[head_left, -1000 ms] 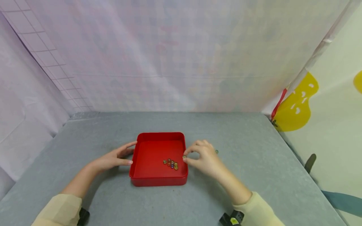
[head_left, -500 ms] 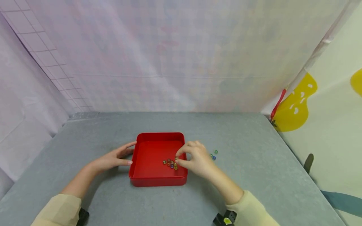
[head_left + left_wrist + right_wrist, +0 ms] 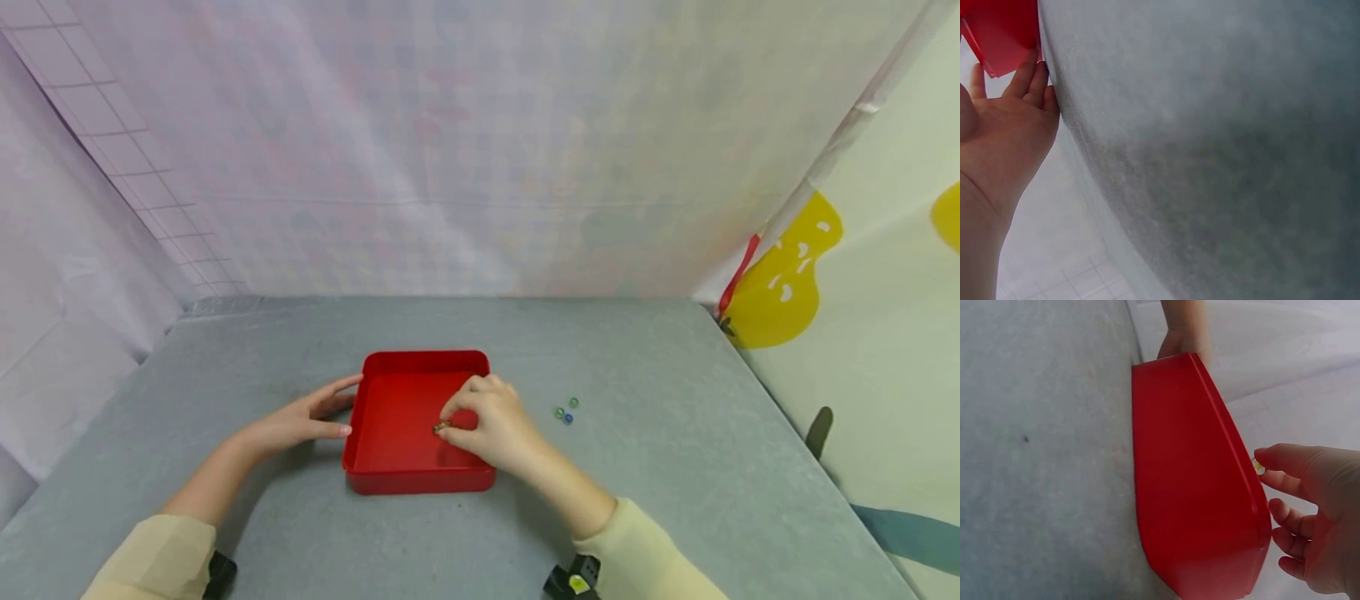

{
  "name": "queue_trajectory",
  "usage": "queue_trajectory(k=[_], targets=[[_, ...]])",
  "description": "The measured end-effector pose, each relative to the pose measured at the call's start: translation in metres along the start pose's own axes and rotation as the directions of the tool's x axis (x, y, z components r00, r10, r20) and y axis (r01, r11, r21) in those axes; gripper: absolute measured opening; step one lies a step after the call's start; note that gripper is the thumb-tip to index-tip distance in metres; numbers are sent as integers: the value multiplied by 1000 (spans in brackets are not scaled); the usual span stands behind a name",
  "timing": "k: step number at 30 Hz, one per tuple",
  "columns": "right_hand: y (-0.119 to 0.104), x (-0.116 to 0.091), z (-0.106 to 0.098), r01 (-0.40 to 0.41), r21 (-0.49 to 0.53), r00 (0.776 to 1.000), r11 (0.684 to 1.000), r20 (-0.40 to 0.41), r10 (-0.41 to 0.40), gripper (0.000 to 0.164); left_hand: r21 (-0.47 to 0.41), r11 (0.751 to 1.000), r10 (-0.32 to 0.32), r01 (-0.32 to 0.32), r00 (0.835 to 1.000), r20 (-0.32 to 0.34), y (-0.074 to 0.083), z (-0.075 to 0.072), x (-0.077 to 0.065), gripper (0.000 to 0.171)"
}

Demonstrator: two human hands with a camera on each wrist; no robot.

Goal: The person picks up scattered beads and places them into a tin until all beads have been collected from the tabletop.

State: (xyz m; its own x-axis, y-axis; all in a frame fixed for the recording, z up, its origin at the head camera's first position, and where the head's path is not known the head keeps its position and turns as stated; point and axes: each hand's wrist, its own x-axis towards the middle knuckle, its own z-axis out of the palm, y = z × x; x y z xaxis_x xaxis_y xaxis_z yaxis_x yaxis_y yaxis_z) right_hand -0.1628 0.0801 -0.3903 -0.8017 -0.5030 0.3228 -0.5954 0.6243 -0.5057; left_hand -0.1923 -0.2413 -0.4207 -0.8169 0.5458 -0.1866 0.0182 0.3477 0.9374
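Note:
A square red tray [image 3: 393, 396] lies on the grey cloth-covered table. At its left side, my left hand [image 3: 300, 423] rests with extended fingers and thumb against the outer wall; the left wrist view shows these fingers [image 3: 1022, 81] at the tray's side. Reaching over the right rim, my right hand [image 3: 495, 423] is above the tray's inside. Between its thumb and a finger it pinches a small glass marble [image 3: 1258, 466], clear with some yellow. A few marbles [image 3: 437, 429] show at the fingertips in the head view; the hand hides the others in the tray.
Right of the tray, two green marbles [image 3: 573, 402] and a blue marble [image 3: 567, 418] lie close together on the table [image 3: 660, 450]. A pale curtain [image 3: 465, 167] stands behind the table, with printed sheeting [image 3: 862, 375] along the right side.
My right hand has moved left from the tray's right rim to over the marbles inside, covering most of them. The loose marbles on the table have come into view. My left hand stays put.

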Motion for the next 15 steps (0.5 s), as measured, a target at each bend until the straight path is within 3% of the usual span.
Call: queue_trajectory(k=[8, 15], targets=[[-1, 0, 8, 24, -50, 1000, 998, 8, -24, 6, 2, 1000, 4, -4, 1000, 0, -1, -1, 0, 78], [-2, -1, 12, 15, -36, 1000, 999, 13, -15, 8, 5, 1000, 5, -5, 1000, 4, 0, -1, 0, 78]])
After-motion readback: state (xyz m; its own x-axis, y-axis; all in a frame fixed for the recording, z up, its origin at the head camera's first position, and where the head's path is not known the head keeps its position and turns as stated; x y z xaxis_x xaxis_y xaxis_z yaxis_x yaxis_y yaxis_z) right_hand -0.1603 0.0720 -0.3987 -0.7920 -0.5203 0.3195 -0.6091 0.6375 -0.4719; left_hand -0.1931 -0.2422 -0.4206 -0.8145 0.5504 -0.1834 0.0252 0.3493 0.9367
